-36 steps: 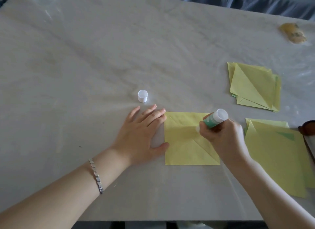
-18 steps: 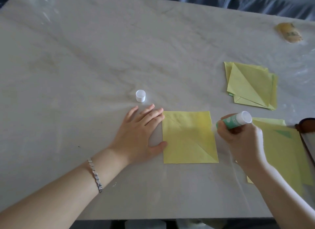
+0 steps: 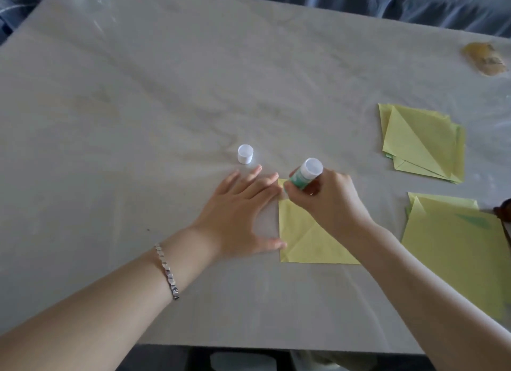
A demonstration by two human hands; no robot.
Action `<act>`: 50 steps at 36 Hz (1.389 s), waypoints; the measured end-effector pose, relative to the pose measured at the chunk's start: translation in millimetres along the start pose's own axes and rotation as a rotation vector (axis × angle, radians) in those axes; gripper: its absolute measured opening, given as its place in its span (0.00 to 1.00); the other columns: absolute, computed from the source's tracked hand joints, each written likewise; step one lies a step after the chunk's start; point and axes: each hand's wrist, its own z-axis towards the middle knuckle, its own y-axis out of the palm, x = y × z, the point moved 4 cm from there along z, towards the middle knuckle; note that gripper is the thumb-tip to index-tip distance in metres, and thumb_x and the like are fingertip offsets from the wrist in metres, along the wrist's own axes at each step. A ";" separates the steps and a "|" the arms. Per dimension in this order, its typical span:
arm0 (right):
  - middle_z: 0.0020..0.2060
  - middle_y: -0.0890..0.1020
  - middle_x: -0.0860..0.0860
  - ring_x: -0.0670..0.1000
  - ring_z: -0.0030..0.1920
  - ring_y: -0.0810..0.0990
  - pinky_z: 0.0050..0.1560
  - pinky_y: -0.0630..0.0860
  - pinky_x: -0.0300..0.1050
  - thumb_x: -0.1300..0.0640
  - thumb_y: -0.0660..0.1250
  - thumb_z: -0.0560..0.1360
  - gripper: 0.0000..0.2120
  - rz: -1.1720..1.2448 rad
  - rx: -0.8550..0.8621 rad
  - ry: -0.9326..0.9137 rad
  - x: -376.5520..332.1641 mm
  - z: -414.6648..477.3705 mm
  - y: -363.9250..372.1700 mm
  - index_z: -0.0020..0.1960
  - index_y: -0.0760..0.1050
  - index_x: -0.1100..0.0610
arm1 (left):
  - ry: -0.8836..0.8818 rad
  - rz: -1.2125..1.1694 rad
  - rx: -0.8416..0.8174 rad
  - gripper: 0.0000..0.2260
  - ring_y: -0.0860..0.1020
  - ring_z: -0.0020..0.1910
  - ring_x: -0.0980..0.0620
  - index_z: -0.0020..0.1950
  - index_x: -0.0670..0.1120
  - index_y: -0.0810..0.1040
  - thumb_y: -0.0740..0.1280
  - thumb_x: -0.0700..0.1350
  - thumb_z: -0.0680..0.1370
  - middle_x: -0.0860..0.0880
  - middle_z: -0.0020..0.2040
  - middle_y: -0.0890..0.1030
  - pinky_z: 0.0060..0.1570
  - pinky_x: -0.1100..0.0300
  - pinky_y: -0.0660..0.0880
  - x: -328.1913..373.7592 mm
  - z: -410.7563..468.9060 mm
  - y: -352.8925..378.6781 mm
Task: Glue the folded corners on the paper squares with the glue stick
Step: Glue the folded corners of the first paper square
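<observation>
Gripping the glue stick (image 3: 304, 174), the right hand (image 3: 329, 202) hides its tip and the paper square's (image 3: 309, 243) far part; just beside, the left hand (image 3: 237, 213) lies flat, thumb touching the paper's edge.

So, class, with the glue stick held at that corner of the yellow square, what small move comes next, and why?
Probably a short rub of glue across that far left corner: the right hand grips the glue stick, angled down onto it, and the left hand lies flat, steadying the square.

No legible text, not even on the glue stick (image 3: 303, 175)
</observation>
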 end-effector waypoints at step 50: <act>0.41 0.78 0.42 0.45 0.35 0.74 0.36 0.71 0.36 0.62 0.76 0.64 0.13 0.125 -0.184 -0.053 18.9 -67.7 -11.8 0.37 0.75 0.48 | -0.059 0.060 -0.183 0.52 0.32 0.74 0.54 0.77 0.51 0.42 0.64 0.73 0.66 0.57 0.77 0.38 0.72 0.49 0.34 9.5 -2.5 -0.8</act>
